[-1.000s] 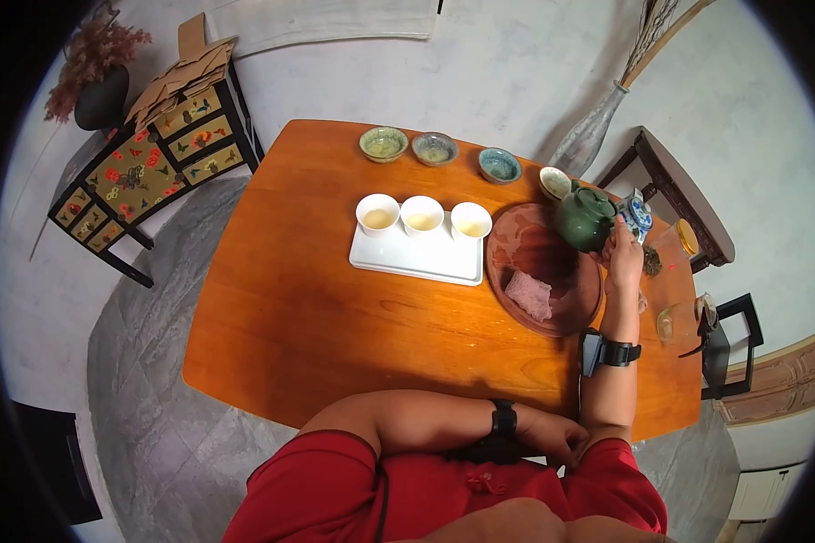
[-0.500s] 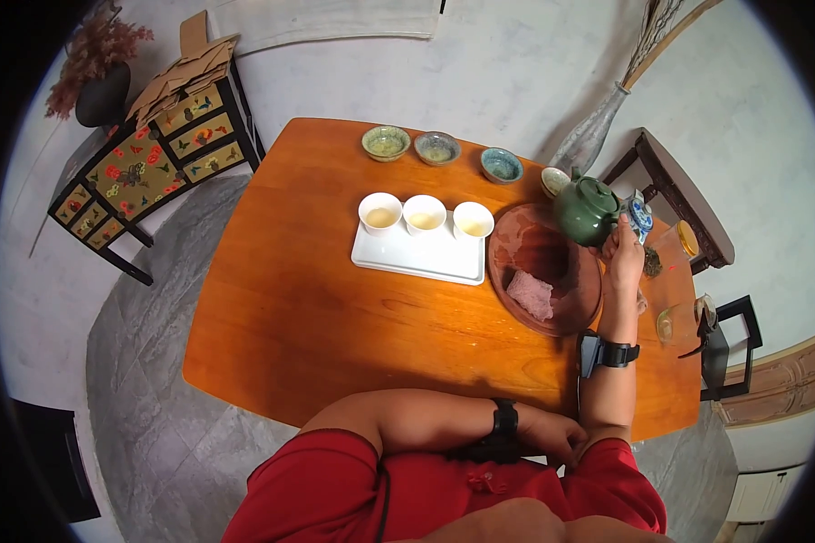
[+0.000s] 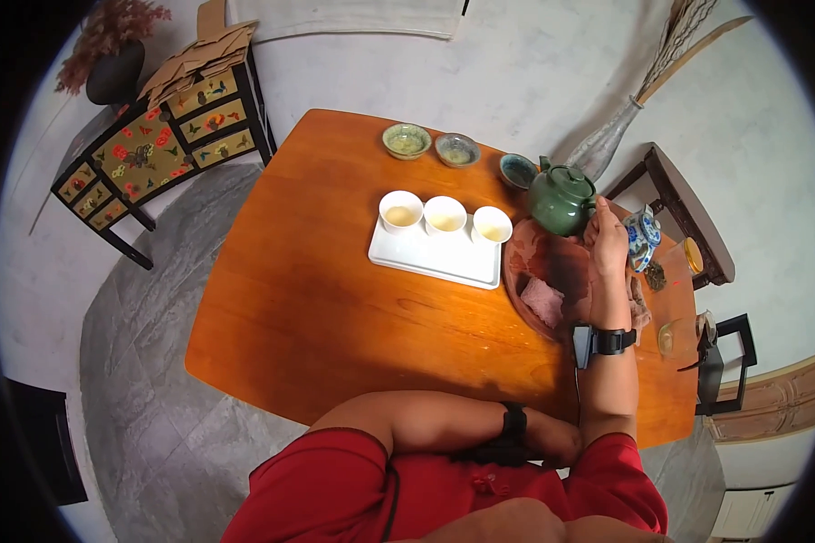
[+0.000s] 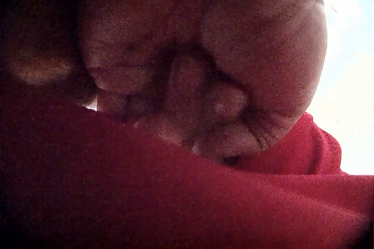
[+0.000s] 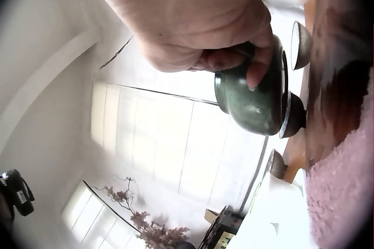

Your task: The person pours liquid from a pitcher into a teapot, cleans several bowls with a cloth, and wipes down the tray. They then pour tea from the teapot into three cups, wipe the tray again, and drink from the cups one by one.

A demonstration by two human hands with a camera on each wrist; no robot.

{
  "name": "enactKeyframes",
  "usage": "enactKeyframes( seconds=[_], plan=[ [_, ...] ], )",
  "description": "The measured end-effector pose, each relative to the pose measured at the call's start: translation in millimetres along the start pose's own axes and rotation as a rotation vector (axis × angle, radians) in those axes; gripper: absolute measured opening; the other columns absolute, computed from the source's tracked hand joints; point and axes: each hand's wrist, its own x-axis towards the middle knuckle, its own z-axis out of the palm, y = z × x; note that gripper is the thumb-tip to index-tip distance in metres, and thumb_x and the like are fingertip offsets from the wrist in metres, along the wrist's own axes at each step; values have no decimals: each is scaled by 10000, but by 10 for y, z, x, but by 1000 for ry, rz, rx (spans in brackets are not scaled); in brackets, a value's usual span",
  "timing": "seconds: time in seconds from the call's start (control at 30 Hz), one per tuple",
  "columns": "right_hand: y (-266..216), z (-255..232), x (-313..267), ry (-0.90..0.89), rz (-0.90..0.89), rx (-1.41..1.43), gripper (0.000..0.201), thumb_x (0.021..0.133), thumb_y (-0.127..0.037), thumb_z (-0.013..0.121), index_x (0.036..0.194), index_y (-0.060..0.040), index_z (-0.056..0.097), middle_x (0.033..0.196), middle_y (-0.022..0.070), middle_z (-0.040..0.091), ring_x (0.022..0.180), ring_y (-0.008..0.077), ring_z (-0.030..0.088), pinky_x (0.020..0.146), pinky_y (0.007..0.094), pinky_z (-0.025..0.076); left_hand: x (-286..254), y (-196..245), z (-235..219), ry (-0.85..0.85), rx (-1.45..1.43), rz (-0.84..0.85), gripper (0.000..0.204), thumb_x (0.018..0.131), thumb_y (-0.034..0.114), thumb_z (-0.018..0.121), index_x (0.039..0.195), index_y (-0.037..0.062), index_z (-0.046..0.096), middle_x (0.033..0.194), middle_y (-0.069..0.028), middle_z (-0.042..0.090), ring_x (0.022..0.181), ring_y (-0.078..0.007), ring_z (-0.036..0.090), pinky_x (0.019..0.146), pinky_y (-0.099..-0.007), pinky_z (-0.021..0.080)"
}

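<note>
My right hand (image 3: 608,240) grips the handle of the green teapot (image 3: 560,201), which is lifted over the back of the round brown tray (image 3: 519,258). The teapot's spout is beside the teal bowl (image 3: 517,171). In the right wrist view, fingers curl at the side of the teapot (image 5: 251,102). Three white cups (image 3: 401,214) with pale liquid stand on the white tray (image 3: 433,261), left of the round tray. A pink cloth (image 3: 542,301) lies in the round tray. My left hand (image 3: 552,437) rests by my right elbow, its fingers loosely curled against the palm (image 4: 193,68), holding nothing.
Two more bowls (image 3: 407,141) stand along the back edge of the wooden table (image 3: 308,271). A blue-and-white pot (image 3: 642,239), a yellow-lidded jar (image 3: 693,256) and a glass (image 3: 668,338) are on the right. Behind stands a tall vase (image 3: 607,140).
My right hand has carried the teapot left, away from the blue-and-white pot and toward the teal bowl. The head view has shifted slightly. My left hand remains by my elbow.
</note>
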Motion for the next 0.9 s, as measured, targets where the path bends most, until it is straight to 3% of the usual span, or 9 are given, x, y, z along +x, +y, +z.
enactKeyframes(
  seconds=[0.1, 0.2, 0.3, 0.53, 0.6, 0.73, 0.83, 0.9],
  plan=[
    [-26, 64, -5, 1, 38, -43, 423, 962, -378, 516, 621, -147, 419, 514, -53, 345, 433, 74, 325, 457, 267, 441, -26, 20, 7, 34, 61, 29, 111, 685, 88, 563, 634, -5, 595, 603, -60, 549, 546, -142, 493, 514, -335, 409],
    [-42, 87, 2, 1, 64, -89, 420, 958, -383, 520, 624, -147, 425, 513, -56, 339, 428, 71, 322, 447, 268, 444, -18, 4, 11, 35, 115, 60, 109, 704, 80, 529, 612, 25, 548, 590, -12, 491, 561, -110, 489, 518, -288, 425],
    [-62, 100, 1, 0, 74, -117, 420, 955, -390, 521, 624, -150, 424, 513, -60, 338, 425, 64, 323, 442, 267, 449, -16, 2, 25, 50, 38, -26, 94, 712, 80, 516, 639, 24, 536, 620, -23, 479, 586, -120, 496, 557, -302, 466],
    [-111, 125, 29, -17, 89, -109, 414, 950, -392, 523, 624, -159, 416, 512, -66, 329, 420, 58, 318, 448, 261, 457, 22, -69, -10, 54, 183, 61, 101, 700, 80, 511, 620, 18, 511, 616, -22, 464, 573, -140, 492, 579, -317, 489],
    [-127, 161, 50, -15, 67, -70, 400, 952, -381, 518, 636, -160, 412, 514, -66, 318, 418, 59, 305, 446, 260, 452, 153, -312, -96, -15, 249, 194, 155, 628, 111, 690, 688, 1, 599, 693, -187, 572, 687, -368, 564, 619, -448, 444],
    [-240, 314, 70, -23, 94, 33, 404, 951, -368, 518, 633, -166, 374, 528, -63, 278, 449, 76, 280, 500, 306, 465, 92, -183, -92, -55, 371, 120, 174, 634, 129, 687, 692, -8, 597, 701, -184, 577, 691, -368, 564, 608, -440, 435],
    [-282, 456, 168, -44, 28, 34, 405, 954, -367, 510, 629, -171, 368, 530, -66, 269, 450, 77, 270, 515, 314, 465, 58, -157, -73, -55, 348, 216, 147, 655, 121, 660, 678, -9, 597, 654, -157, 569, 645, -310, 564, 587, -397, 427],
    [-324, 578, 182, -80, 3, 40, 374, 956, -358, 497, 653, -156, 411, 519, -62, 307, 433, 69, 307, 488, 282, 468, 60, -110, -56, 0, 223, 26, 98, 657, 83, 629, 648, -4, 586, 594, -115, 549, 564, -224, 535, 553, -362, 418]
  ],
)
